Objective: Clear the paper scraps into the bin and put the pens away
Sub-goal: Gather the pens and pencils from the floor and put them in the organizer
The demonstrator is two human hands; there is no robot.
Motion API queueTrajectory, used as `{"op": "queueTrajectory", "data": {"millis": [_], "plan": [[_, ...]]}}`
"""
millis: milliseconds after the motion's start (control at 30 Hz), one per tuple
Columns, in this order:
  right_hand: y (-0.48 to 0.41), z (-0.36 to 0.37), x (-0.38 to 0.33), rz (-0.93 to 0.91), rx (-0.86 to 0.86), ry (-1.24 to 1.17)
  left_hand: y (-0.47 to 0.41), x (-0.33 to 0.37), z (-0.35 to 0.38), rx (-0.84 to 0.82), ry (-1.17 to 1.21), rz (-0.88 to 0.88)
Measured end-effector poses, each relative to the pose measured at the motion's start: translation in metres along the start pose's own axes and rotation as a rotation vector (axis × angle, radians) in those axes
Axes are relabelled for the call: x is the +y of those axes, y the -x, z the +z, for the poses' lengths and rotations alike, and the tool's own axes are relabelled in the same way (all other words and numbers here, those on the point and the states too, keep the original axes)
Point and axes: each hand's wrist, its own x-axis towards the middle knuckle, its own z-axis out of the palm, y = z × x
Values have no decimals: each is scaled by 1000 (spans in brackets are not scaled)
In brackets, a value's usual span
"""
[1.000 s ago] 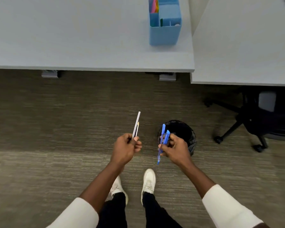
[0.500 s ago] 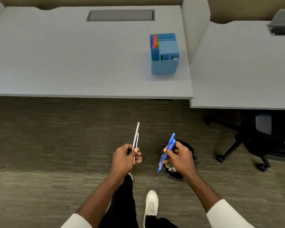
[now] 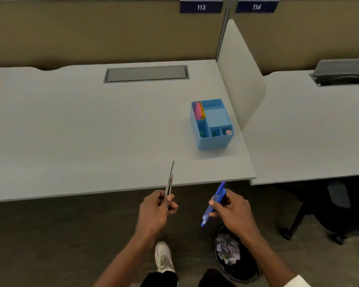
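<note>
While both hands' fingers clamp pens (image 3: 214,201), bin (image 3: 248,275) holds paper scraps (image 3: 227,250).

Both hands hold pens before the desk.
Left hand (image 3: 153,212) grips thin pens (image 3: 170,180); right hand (image 3: 232,212) blue pens (image 3: 214,204); organizer (image 3: 212,139) at 1 o'clock, bin (image 3: 234,264) at 5.

A blue plastic compartmented desk organiser (image 3: 212,129) is sitting on the pale grey desk (image 3: 81,131), near its right edge beside the white divider panel (image 3: 236,79); a black wire bin (image 3: 235,264) is standing on the floor before the desk, crumpled paper scraps (image 3: 227,250) lying in it.
</note>
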Motion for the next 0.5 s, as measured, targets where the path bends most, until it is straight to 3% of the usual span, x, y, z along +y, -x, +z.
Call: {"op": "queueTrajectory", "data": {"millis": [367, 500], "plan": [[-68, -30, -101, -50, 236, 16, -75, 87, 3, -13, -54, 141], [-110, -59, -116, -191, 356, 53, -98, 108, 19, 5, -61, 156]]}}
